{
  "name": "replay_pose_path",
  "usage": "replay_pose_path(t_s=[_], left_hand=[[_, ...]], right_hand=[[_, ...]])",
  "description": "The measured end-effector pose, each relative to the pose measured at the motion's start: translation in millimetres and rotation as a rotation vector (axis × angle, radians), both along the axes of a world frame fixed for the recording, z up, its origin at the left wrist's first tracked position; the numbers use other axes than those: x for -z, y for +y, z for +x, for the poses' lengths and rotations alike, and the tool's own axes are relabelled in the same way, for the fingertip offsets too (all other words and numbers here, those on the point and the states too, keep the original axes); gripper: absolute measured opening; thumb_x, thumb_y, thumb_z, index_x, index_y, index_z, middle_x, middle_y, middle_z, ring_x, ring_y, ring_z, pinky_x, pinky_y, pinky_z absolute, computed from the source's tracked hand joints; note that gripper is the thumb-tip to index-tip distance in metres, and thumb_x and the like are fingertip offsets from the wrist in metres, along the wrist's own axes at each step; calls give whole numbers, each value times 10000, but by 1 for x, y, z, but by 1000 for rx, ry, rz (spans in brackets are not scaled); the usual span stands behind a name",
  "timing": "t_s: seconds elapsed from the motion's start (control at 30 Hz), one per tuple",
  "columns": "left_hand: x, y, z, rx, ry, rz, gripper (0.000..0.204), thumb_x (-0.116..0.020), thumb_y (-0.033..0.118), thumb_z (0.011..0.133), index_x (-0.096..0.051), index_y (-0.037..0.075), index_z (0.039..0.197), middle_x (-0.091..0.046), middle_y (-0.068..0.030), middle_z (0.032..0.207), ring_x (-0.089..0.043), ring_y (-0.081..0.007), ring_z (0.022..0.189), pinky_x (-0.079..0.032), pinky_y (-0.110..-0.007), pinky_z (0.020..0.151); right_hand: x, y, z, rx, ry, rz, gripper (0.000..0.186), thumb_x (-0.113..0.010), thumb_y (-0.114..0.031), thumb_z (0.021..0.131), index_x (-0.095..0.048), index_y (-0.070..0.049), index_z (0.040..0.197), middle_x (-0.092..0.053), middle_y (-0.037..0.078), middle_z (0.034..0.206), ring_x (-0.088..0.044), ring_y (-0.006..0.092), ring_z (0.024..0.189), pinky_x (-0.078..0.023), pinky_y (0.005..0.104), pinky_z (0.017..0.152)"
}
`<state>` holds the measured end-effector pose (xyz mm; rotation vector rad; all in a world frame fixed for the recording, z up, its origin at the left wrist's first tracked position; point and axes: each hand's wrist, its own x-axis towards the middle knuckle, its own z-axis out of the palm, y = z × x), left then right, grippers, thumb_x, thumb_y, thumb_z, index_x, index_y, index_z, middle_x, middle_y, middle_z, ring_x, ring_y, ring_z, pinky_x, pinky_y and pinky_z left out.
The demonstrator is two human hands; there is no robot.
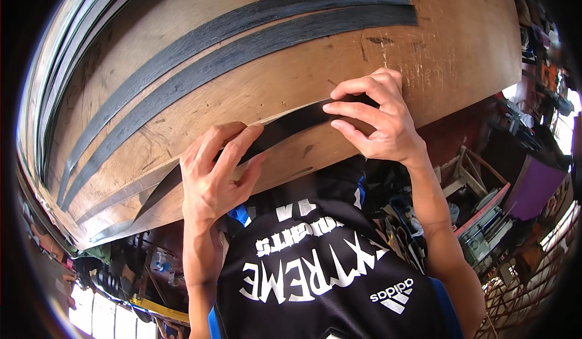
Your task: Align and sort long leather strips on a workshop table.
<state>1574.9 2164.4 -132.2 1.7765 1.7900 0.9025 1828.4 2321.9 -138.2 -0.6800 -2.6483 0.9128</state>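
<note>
A long, thin black strip [297, 121], perhaps leather, runs between my hands near the front edge of the wooden tabletop [339, 57]. My left hand [215, 169] is closed on it, fingers over its upper edge and thumb below. Further right, my right hand [376, 118] pinches the strip near its right end, fingertips along the upper edge. The left part of the strip twists and trails down to the tabletop. Beneath it on the left lies a flat brownish strip [130, 190].
Two long dark strips, an upper one [260, 18] and a lower one [260, 52], lie side by side across the tabletop. Several more strips [73, 42] are layered at the far left. To the right, below the table, stand a wooden frame [467, 172] and a purple panel [533, 187].
</note>
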Motion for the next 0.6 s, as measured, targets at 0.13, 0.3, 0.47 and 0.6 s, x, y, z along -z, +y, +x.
replay_pose_path(t_s=[0.13, 0.3, 0.47, 0.6], left_hand=[[0, -3, -1, 1, 17, -5, 514, -857, 34, 637, -718, 76, 1130, -678, -84, 971, -676, -245, 788, -546, -348, 665], [2, -5, -3, 5, 26, -3, 525, -852, 37, 630, -715, 81, 1135, -677, -79, 968, -674, -243, 783, -545, -347, 662], [4, -4, -3, 14, 34, -8, 547, -848, 44, 627, -710, 90, 1155, -678, -65, 973, -665, -233, 764, -536, -338, 652], [6, -5, -4, 15, 45, -13, 560, -848, 51, 626, -707, 98, 1166, -677, -53, 977, -657, -224, 750, -527, -334, 641]], right_hand=[[-1, -3, -7, -7, -2, -6, 270, -833, -144, 763, -763, -190, 1020, -653, -74, 1129, -538, 185, 1023, -367, 416, 994], [1, -5, -14, -35, 21, -5, 330, -853, -78, 705, -775, -173, 1011, -680, -30, 1089, -578, 177, 945, -380, 394, 927], [2, -7, -16, -32, 5, 2, 256, -822, -125, 755, -762, -191, 995, -648, -79, 1112, -541, 177, 1011, -366, 404, 969], [3, -7, -20, -46, 7, 3, 244, -818, -120, 757, -764, -184, 986, -646, -83, 1114, -544, 171, 1000, -367, 391, 960]])
